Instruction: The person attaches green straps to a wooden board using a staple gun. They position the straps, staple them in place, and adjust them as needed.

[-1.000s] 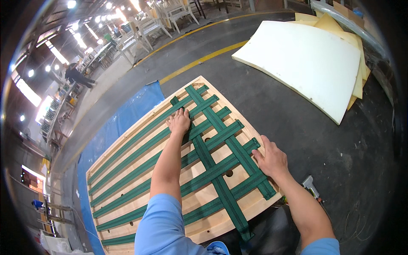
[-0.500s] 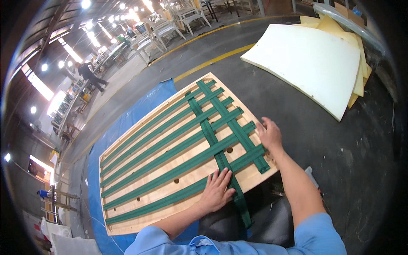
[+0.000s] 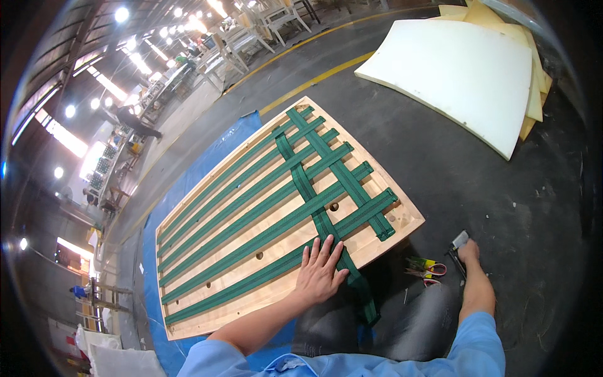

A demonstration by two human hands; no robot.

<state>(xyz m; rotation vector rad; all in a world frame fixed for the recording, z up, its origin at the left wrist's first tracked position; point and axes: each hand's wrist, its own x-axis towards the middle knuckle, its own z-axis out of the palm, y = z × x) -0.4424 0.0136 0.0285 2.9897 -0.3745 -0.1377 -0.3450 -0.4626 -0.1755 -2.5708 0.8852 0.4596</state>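
Our left hand (image 3: pixel 321 271) lies spread flat on a green strap (image 3: pixel 304 182); our right hand (image 3: pixel 469 252) grips a grey tool (image 3: pixel 460 239), scissors (image 3: pixel 428 272) between.

Pale chairs (image 3: pixel 244 43) beyond yellow line (image 3: pixel 315 82)

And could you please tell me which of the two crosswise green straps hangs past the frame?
The strap under the left hand: its near end hangs past the edge of the wooden frame, whereas the other crosswise strap ends on it.

Open floor (image 3: pixel 402 141) separates frame (image 3: pixel 408 220) and foam (image 3: pixel 455 75); scissors (image 3: pixel 426 272) obstruct near right hand (image 3: pixel 468 251)
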